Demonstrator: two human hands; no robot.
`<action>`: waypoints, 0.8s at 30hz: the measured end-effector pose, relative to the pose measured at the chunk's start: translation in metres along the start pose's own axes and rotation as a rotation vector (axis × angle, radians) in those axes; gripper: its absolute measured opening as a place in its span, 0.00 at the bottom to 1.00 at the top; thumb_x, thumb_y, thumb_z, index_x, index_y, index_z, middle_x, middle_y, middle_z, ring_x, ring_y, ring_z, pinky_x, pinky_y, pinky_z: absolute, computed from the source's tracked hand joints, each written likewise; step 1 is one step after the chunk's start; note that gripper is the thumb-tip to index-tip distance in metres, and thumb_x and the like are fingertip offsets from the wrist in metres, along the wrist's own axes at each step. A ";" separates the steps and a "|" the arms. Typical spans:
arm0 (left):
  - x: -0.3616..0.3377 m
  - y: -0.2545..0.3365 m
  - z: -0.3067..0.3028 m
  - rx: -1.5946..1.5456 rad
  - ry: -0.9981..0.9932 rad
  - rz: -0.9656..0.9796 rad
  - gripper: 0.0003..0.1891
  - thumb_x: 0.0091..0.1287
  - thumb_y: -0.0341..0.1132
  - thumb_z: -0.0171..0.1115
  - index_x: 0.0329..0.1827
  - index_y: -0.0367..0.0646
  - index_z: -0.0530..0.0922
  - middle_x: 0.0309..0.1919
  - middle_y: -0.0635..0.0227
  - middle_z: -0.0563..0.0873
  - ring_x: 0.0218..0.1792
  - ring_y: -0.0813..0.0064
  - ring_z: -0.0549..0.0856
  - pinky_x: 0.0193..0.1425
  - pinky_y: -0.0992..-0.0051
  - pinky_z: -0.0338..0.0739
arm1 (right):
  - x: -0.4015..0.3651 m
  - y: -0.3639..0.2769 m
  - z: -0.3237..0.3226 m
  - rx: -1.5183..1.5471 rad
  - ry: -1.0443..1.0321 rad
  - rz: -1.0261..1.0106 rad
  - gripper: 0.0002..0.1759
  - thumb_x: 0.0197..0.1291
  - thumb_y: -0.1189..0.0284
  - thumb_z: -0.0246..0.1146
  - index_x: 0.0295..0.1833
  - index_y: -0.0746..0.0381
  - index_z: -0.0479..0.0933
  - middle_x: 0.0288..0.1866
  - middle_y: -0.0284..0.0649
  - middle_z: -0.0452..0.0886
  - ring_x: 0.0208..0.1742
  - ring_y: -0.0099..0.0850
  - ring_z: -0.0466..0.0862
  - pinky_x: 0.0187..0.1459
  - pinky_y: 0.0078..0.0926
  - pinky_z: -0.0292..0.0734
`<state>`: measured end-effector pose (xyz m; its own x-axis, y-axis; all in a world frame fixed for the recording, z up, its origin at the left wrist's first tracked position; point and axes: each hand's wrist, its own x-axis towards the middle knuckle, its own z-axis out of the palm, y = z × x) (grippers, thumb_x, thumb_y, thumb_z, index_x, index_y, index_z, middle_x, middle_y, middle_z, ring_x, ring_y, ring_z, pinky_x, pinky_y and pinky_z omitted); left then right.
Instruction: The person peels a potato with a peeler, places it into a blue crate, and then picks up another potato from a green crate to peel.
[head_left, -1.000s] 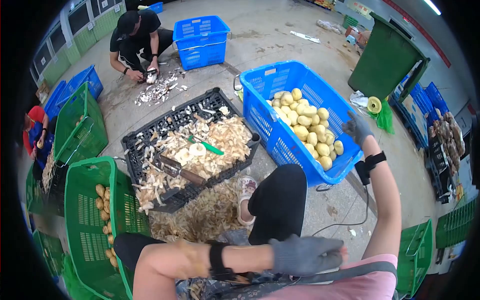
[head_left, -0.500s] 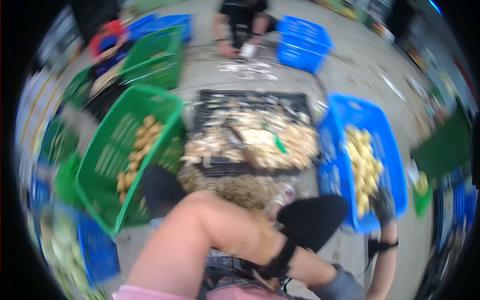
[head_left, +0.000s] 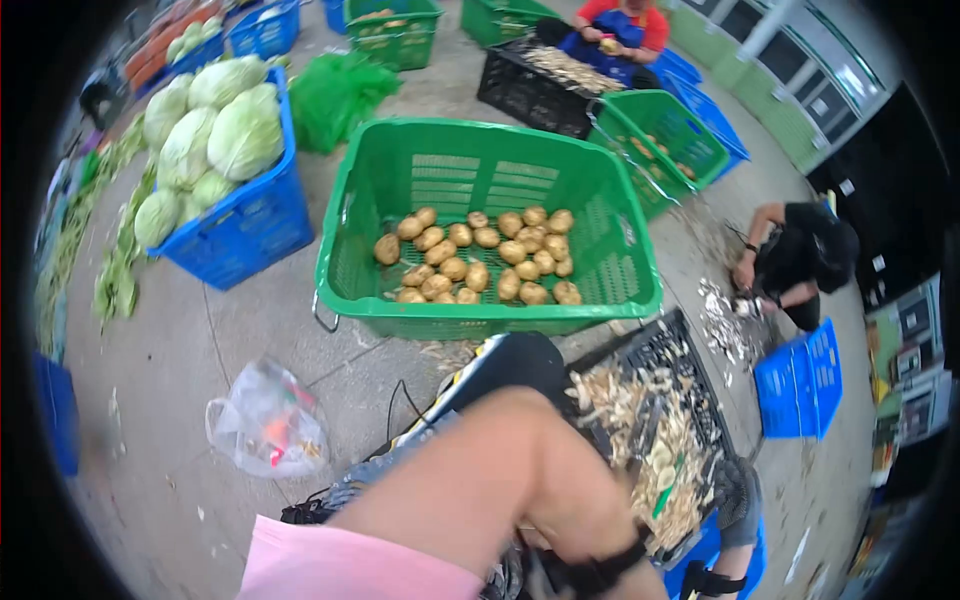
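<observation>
My right hand (head_left: pixel 738 503), in a dark grey glove, is beside the right edge of the black crate (head_left: pixel 716 408), its fingers largely hidden from this angle. Pale peelings (head_left: pixel 605 395) cover much of the crate, and a green-handled tool (head_left: pixel 666 497) lies among them. Below the gloved hand, part of a blue basket (head_left: pixel 757 560) shows. My left forearm (head_left: pixel 590 500) bends down across the lower middle, blurred, and its hand is out of view. In front of me, a large green basket (head_left: pixel 490 322) contains several unpeeled potatoes (head_left: pixel 453 268).
A blue basket (head_left: pixel 240 235) piled with cabbages (head_left: pixel 245 130) stands left. A clear plastic bag (head_left: pixel 268 418) lies on the floor. Two people sit or crouch beyond, one near a black crate (head_left: pixel 530 95), another beside scattered white scraps (head_left: pixel 725 325) and a blue basket (head_left: pixel 800 380).
The view has swung left, bringing the green potato basket to the middle. My right hand has left the peeled potatoes in the blue basket and is beside the black crate. My left hand has dropped out of view.
</observation>
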<state>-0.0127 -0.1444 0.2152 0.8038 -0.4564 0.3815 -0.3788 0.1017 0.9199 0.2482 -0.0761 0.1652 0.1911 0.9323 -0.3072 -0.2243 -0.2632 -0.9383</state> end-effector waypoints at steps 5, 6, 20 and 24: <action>-0.193 0.030 -0.049 -0.106 0.500 -0.100 0.21 0.65 0.43 0.56 0.56 0.40 0.71 0.46 0.60 0.80 0.47 0.73 0.79 0.50 0.75 0.72 | 0.058 -0.035 0.087 -0.288 -0.113 0.136 0.18 0.65 0.70 0.51 0.59 0.64 0.65 0.46 0.44 0.78 0.40 0.32 0.81 0.33 0.23 0.77; -0.236 0.036 -0.057 -0.092 0.611 -0.166 0.21 0.66 0.43 0.55 0.56 0.40 0.71 0.46 0.60 0.80 0.47 0.73 0.79 0.50 0.75 0.72 | 0.072 -0.033 0.102 -0.287 -0.107 0.165 0.18 0.65 0.70 0.51 0.59 0.64 0.65 0.46 0.44 0.78 0.40 0.32 0.81 0.33 0.23 0.77; -0.617 -0.082 -0.128 0.461 0.897 -2.095 0.20 0.55 0.37 0.58 0.52 0.41 0.75 0.45 0.58 0.82 0.46 0.63 0.83 0.46 0.68 0.76 | 0.241 0.123 0.307 -1.418 -0.783 -0.990 0.13 0.52 0.64 0.61 0.40 0.61 0.75 0.38 0.41 0.78 0.41 0.42 0.77 0.50 0.36 0.67; -0.674 -0.182 -0.096 0.160 0.339 -2.154 0.21 0.49 0.43 0.68 0.47 0.46 0.81 0.49 0.63 0.82 0.47 0.63 0.82 0.48 0.68 0.76 | 0.244 0.136 0.307 -1.312 -0.668 -0.952 0.08 0.47 0.65 0.62 0.28 0.58 0.76 0.24 0.35 0.78 0.27 0.40 0.75 0.40 0.34 0.69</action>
<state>-0.4413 0.2294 -0.2011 -0.0497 0.3922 -0.9185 0.9485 -0.2696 -0.1665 -0.0289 0.1920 0.0118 -0.6810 0.7116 0.1728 0.6382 0.6925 -0.3364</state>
